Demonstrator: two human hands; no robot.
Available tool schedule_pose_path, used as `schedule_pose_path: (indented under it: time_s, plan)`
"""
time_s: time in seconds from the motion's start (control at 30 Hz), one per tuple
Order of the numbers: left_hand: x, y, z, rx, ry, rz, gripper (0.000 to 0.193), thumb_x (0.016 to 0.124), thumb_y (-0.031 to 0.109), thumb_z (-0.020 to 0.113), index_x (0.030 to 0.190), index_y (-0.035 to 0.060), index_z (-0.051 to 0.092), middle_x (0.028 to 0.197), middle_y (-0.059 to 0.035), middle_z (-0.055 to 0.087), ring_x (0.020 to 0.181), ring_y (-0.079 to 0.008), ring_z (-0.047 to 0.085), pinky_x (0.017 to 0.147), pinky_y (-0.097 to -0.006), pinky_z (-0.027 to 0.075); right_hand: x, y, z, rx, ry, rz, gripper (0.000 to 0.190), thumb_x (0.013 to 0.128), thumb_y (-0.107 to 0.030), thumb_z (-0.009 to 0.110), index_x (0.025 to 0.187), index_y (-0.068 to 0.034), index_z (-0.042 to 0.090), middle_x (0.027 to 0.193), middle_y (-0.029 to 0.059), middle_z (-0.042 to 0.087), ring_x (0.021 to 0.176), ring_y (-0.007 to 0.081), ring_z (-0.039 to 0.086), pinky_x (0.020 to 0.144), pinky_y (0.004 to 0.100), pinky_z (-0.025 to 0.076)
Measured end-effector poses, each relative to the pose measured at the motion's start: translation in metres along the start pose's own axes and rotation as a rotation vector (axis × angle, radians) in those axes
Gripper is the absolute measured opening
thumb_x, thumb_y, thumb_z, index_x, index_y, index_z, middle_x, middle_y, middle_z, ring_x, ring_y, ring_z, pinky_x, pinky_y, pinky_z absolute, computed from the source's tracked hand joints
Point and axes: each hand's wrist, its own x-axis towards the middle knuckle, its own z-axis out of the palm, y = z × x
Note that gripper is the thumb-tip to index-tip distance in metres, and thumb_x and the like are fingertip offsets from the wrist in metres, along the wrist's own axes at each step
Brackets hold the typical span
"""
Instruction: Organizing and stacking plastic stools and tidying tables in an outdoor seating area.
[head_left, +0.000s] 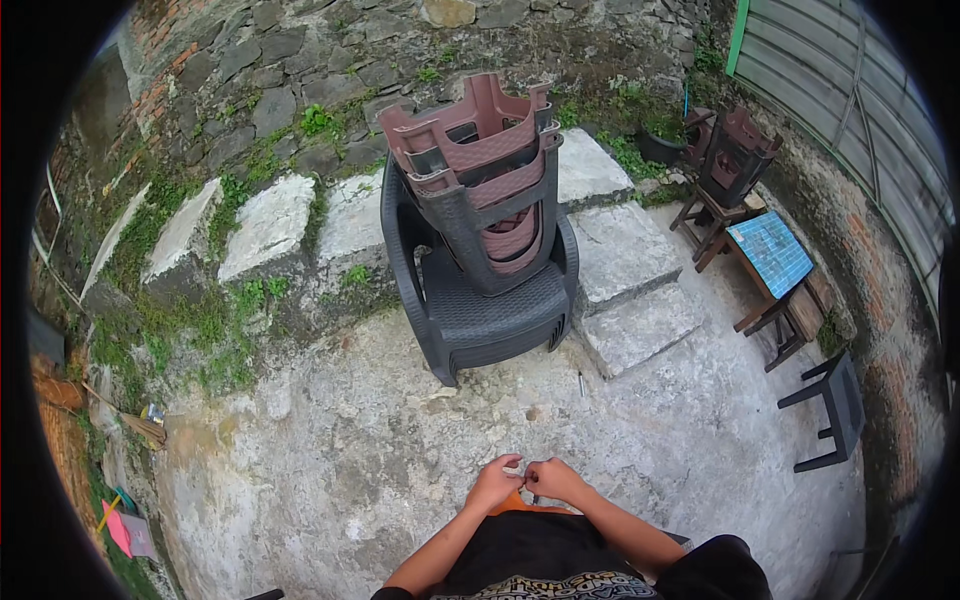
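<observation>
My left hand (495, 480) and my right hand (553, 478) meet in front of my waist, just above an orange garment (516, 505). Their fingertips are close together, and whether something small is pinched between them is too small to tell. Beyond them, apart from both hands, stands a dark grey plastic armchair (491, 307) with a woven-pattern seat. On that seat rests a tall nested stack of brown and dark grey plastic stools (480, 187), which look upturned. A small thin object (581, 384) lies on the concrete near the chair's front right.
Concrete steps (637, 322) rise right of the chair, below a stone wall (300, 75). Farther right are a blue-topped small table (772, 251), a wooden stool (806, 307), more plastic stools (739, 161) and a dark stool on its side (844, 405). A broom (142, 429) lies left.
</observation>
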Motion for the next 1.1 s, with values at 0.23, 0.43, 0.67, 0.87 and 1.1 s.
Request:
schedule_pose_path:
  time_s: [0.23, 0.43, 0.67, 0.87, 1.1]
  plan:
    - [0.135, 0.045, -0.034, 0.12, 0.01, 0.003, 0.05, 0.072, 0.0, 0.068, 0.121, 0.0021, 0.057, 0.111, -0.0165, 0.061, 0.1, -0.0229, 0.062, 0.081, -0.0318, 0.053, 0.12, 0.024, -0.08, -0.292, -0.044, -0.088, 0.024, 0.074, -0.03, 0.063, 0.077, -0.007, 0.066, 0.065, 0.0161, 0.064, 0.062, 0.0347, 0.065, 0.063, 0.0449, 0.054]
    - [0.174, 0.076, -0.044, -0.26, -0.046, -0.12, 0.044, 0.081, -0.007, 0.054, 0.124, -0.0019, 0.05, 0.116, -0.0195, 0.055, 0.098, -0.0275, 0.062, 0.075, -0.0314, 0.057, 0.154, 0.036, -0.106, -0.18, 0.032, -0.141, 0.026, 0.075, -0.03, 0.064, 0.081, -0.004, 0.064, 0.066, 0.017, 0.064, 0.063, 0.0355, 0.065, 0.062, 0.0442, 0.053]
    - [0.233, 0.175, -0.103, -0.336, 0.042, 0.066, 0.036, 0.087, -0.002, 0.055, 0.122, -0.0008, 0.052, 0.113, -0.0131, 0.054, 0.086, -0.0173, 0.065, 0.069, -0.0266, 0.053, 0.256, 0.043, -0.216, 0.232, 0.204, -0.111, 0.016, 0.071, -0.018, 0.064, 0.074, -0.003, 0.059, 0.067, 0.0129, 0.061, 0.063, 0.0323, 0.063, 0.059, 0.039, 0.05]
    - [0.198, 0.242, -0.135, -0.102, 0.643, 0.348, 0.047, 0.078, 0.0, 0.067, 0.123, -0.0001, 0.052, 0.125, -0.0161, 0.048, 0.095, -0.0178, 0.063, 0.069, -0.0267, 0.051, 0.285, -0.086, -0.394, 0.121, 0.174, -0.519, 0.019, 0.078, -0.016, 0.067, 0.079, -0.001, 0.057, 0.073, 0.0119, 0.06, 0.068, 0.0303, 0.061, 0.062, 0.0378, 0.049]
    - [0.216, 0.29, -0.138, -0.014, 1.055, 0.386, 0.112, 0.062, 0.02, 0.085, 0.145, -0.0011, 0.013, 0.138, -0.0222, 0.032, 0.127, -0.0354, 0.037, 0.1, -0.0413, 0.037, 0.358, -0.137, -0.48, -0.534, -0.104, -0.767, 0.054, 0.079, -0.028, 0.069, 0.121, 0.001, 0.052, 0.095, 0.0188, 0.063, 0.101, 0.0324, 0.06, 0.087, 0.0423, 0.047]
